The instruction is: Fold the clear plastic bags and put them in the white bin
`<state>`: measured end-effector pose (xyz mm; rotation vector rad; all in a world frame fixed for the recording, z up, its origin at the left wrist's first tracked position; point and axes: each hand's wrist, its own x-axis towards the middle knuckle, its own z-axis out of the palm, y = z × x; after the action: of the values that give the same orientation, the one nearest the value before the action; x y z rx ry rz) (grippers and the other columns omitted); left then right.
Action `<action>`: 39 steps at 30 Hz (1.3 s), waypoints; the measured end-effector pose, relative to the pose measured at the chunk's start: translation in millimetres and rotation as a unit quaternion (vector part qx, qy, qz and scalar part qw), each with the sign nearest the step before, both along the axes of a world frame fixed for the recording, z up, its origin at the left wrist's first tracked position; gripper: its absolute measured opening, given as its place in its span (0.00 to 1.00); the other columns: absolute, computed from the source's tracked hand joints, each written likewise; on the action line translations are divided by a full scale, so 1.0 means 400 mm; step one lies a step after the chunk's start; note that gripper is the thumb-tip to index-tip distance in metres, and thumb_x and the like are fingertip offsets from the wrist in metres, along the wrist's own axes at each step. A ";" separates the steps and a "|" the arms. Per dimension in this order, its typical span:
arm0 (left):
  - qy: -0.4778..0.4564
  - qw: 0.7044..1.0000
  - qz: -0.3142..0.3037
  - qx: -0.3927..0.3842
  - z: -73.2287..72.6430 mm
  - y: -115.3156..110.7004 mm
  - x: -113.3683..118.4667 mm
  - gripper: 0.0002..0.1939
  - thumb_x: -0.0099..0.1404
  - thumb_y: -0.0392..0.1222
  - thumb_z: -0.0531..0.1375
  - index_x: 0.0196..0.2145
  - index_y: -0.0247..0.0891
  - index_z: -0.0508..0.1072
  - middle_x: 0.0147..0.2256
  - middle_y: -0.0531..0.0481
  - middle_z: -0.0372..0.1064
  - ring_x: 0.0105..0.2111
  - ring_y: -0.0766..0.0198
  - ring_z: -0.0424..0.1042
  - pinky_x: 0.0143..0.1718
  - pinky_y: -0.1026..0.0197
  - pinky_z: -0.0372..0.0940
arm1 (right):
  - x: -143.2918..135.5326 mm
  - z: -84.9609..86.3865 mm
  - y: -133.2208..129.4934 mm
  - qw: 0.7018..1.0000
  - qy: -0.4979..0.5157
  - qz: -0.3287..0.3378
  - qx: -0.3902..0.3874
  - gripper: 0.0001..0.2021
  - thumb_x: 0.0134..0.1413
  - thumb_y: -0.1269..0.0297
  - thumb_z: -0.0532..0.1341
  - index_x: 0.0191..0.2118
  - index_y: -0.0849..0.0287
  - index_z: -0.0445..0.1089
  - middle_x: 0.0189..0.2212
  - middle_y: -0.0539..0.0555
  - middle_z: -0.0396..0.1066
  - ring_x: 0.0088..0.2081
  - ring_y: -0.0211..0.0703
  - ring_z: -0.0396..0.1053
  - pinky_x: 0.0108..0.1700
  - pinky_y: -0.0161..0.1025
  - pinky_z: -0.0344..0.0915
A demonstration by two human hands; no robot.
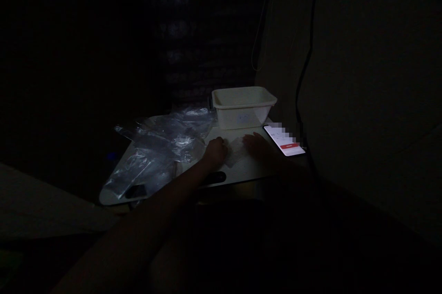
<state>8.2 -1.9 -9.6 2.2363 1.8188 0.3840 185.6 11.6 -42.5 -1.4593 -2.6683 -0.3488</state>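
A small see-through sheet, which looks like a clear plastic bag (235,152), lies on a white table top (247,169) between my two hands. My left hand (216,152) is curled closed at the left edge of this bag. On the other side my right hand (258,145) rests with its fingers stretched out over the bag's right edge. Dim light hides the fingertips and the finer detail of the bag.
Crumpled clear plastic bags (162,142) cover the table's left side. Behind my hands stands a white plastic tub (241,116). A lit phone (285,140) lies at the right edge. A dark cable (309,49) hangs along the wall. Most surroundings are dark.
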 end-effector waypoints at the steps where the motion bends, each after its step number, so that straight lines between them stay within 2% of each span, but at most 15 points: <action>1: -0.027 0.999 0.021 -0.011 -0.001 0.005 0.001 0.14 0.54 0.34 0.49 0.38 0.28 0.67 0.37 0.40 0.68 0.37 0.61 0.67 0.35 0.66 0.59 | -0.004 -0.003 0.000 1.000 0.004 -0.001 0.004 0.18 0.47 0.77 0.46 0.43 0.58 0.63 0.47 0.54 0.61 0.51 0.41 0.54 0.53 0.45 0.46; 4: -0.092 0.992 0.071 -0.046 -0.005 0.014 -0.002 0.16 0.53 0.38 0.51 0.40 0.28 0.66 0.35 0.40 0.69 0.35 0.62 0.68 0.32 0.66 0.60 | -0.011 -0.014 0.004 0.999 0.020 -0.014 0.022 0.18 0.47 0.75 0.47 0.45 0.59 0.62 0.50 0.56 0.57 0.52 0.44 0.52 0.51 0.46 0.48; 6: -0.105 0.989 0.081 -0.062 -0.009 0.015 -0.008 0.18 0.52 0.40 0.53 0.40 0.28 0.67 0.34 0.41 0.69 0.34 0.61 0.68 0.30 0.66 0.60 | -0.015 -0.018 0.005 0.999 0.029 -0.017 0.027 0.19 0.47 0.75 0.48 0.46 0.58 0.62 0.50 0.56 0.57 0.52 0.45 0.51 0.50 0.45 0.48; 11: -0.002 0.995 0.052 -0.084 -0.004 -0.002 -0.014 0.13 0.50 0.43 0.53 0.31 0.34 0.71 0.33 0.41 0.70 0.34 0.57 0.69 0.29 0.63 0.60 | -0.031 0.010 -0.003 0.999 0.037 -0.021 0.025 0.17 0.48 0.73 0.47 0.43 0.58 0.64 0.47 0.58 0.61 0.48 0.45 0.57 0.45 0.43 0.52; 16: 0.052 0.994 0.039 -0.085 0.011 -0.022 -0.002 0.14 0.51 0.43 0.51 0.32 0.35 0.71 0.34 0.40 0.69 0.34 0.55 0.69 0.28 0.61 0.61 | -0.042 0.042 -0.003 0.988 0.040 -0.150 0.011 0.14 0.50 0.68 0.46 0.34 0.63 0.68 0.35 0.61 0.67 0.38 0.46 0.63 0.37 0.41 0.57; 20: 0.049 0.995 0.034 -0.076 0.008 -0.026 -0.002 0.14 0.51 0.45 0.51 0.31 0.35 0.71 0.34 0.40 0.69 0.34 0.55 0.68 0.28 0.61 0.61 | -0.062 0.037 0.002 0.977 0.066 -0.202 -0.029 0.15 0.48 0.59 0.49 0.35 0.61 0.67 0.34 0.60 0.68 0.36 0.47 0.65 0.33 0.40 0.58; 23: 0.031 0.997 0.034 -0.066 0.001 -0.020 -0.005 0.14 0.51 0.45 0.52 0.30 0.34 0.71 0.33 0.40 0.69 0.34 0.57 0.68 0.29 0.62 0.60 | -0.080 0.034 0.004 0.974 0.060 -0.211 -0.062 0.13 0.46 0.61 0.50 0.33 0.61 0.68 0.33 0.60 0.69 0.34 0.47 0.66 0.30 0.40 0.58; 25: -0.004 0.998 0.030 -0.052 -0.005 -0.010 -0.008 0.13 0.52 0.43 0.52 0.30 0.33 0.71 0.32 0.41 0.69 0.33 0.59 0.68 0.29 0.64 0.59 | -0.083 0.038 0.003 0.977 0.056 -0.196 -0.056 0.12 0.47 0.64 0.49 0.31 0.61 0.68 0.33 0.61 0.68 0.33 0.48 0.66 0.30 0.40 0.58; 28: -0.125 0.991 0.031 -0.028 -0.016 0.006 -0.011 0.11 0.52 0.41 0.52 0.29 0.32 0.70 0.30 0.44 0.69 0.31 0.63 0.67 0.29 0.66 0.58 | -0.073 0.049 0.001 0.987 0.088 -0.135 -0.010 0.13 0.49 0.65 0.47 0.30 0.60 0.67 0.32 0.59 0.68 0.36 0.46 0.64 0.34 0.39 0.58; 30: -0.252 0.966 0.030 -0.059 -0.025 0.012 -0.013 0.10 0.52 0.41 0.52 0.27 0.32 0.69 0.26 0.47 0.68 0.25 0.66 0.66 0.25 0.67 0.58 | -0.063 0.056 0.003 0.986 0.134 -0.101 0.016 0.12 0.49 0.66 0.47 0.29 0.60 0.66 0.32 0.57 0.67 0.37 0.44 0.63 0.37 0.38 0.57; 33: -0.432 0.889 0.021 -0.152 -0.038 0.011 -0.014 0.09 0.50 0.42 0.55 0.21 0.32 0.68 0.18 0.51 0.64 0.18 0.70 0.62 0.21 0.68 0.56 | -0.058 0.064 0.012 0.971 0.228 -0.057 0.032 0.09 0.47 0.67 0.49 0.28 0.61 0.65 0.32 0.56 0.67 0.37 0.43 0.61 0.41 0.39 0.57; 35: -0.504 0.841 0.030 -0.191 -0.039 0.005 -0.013 0.06 0.47 0.38 0.57 0.18 0.32 0.66 0.17 0.53 0.62 0.17 0.71 0.62 0.21 0.68 0.56 | -0.062 0.069 0.017 0.944 0.328 -0.037 0.009 0.08 0.46 0.66 0.50 0.28 0.60 0.65 0.32 0.56 0.67 0.38 0.42 0.62 0.42 0.40 0.57; 37: -0.548 0.808 0.053 -0.209 -0.034 0.000 -0.012 0.04 0.46 0.36 0.57 0.18 0.33 0.66 0.17 0.53 0.63 0.17 0.71 0.62 0.21 0.68 0.57 | -0.065 0.076 0.015 0.885 0.459 -0.049 -0.059 0.08 0.45 0.64 0.52 0.32 0.60 0.64 0.34 0.56 0.66 0.37 0.41 0.63 0.40 0.40 0.59; 39: -0.583 0.780 0.070 -0.216 -0.026 -0.003 -0.011 0.02 0.45 0.34 0.57 0.18 0.33 0.66 0.17 0.54 0.63 0.17 0.72 0.62 0.21 0.67 0.58 | -0.063 0.082 0.004 0.798 0.572 -0.073 -0.174 0.12 0.45 0.63 0.52 0.37 0.60 0.62 0.36 0.56 0.66 0.36 0.41 0.65 0.37 0.40 0.62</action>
<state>3.6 -3.0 -19.9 1.0422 1.1507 0.9744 160.3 13.2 -9.7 -1.2823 -1.6328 0.8206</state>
